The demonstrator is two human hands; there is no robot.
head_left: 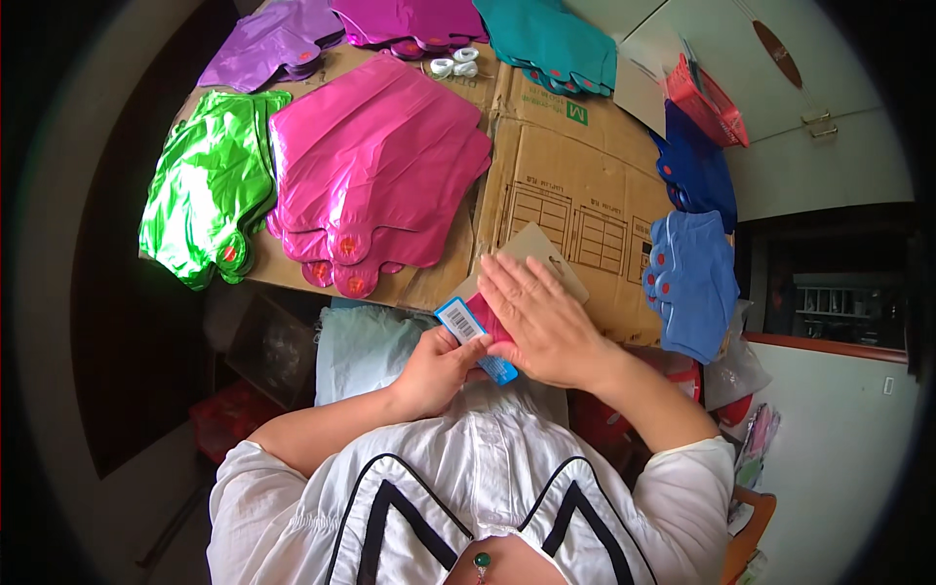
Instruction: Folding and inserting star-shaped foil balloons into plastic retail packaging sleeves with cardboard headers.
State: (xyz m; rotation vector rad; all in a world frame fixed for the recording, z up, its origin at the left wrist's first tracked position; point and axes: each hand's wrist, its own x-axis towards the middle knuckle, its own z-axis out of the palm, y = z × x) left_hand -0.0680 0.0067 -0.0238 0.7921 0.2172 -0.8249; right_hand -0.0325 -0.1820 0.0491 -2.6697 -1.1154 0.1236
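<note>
In the head view, your left hand (434, 372) grips a blue-and-white label (460, 322), thumb on top, in front of your shirt (492, 453). Your right hand (546, 322) lies flat, fingers extended, over a pink item (486, 314) and a beige card (531, 250) (whether label and pink item are joined, you cannot tell from here). They sit at the near edge of the brown cardboard (585, 141). Ahead to your left, a pink foil stack (380, 156) lies beside a green foil stack (205, 180); small white rolls (454, 66) lie beyond. To your right are a light blue stack (694, 283) and, farther off, a red basket (704, 105).
</note>
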